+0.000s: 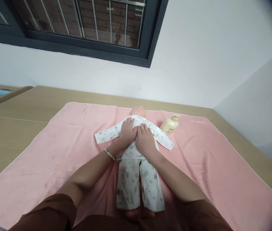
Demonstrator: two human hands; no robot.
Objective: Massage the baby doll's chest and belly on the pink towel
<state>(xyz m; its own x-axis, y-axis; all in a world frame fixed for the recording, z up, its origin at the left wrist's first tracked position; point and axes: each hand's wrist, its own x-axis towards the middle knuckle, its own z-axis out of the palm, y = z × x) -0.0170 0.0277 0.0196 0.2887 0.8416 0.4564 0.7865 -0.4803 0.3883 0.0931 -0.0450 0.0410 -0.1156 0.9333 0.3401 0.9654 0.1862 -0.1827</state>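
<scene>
Left hand (127, 131) and right hand (145, 138), flat and open, press the baby doll (136, 150); soft clothing, likely light; lotion bottle (170, 124) at 2 o'clock.

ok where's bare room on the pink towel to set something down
Bare pink towel lies left of the doll, and right of it below the bottle. It is crowded at the doll's chest, under the left hand and right hand.
</scene>
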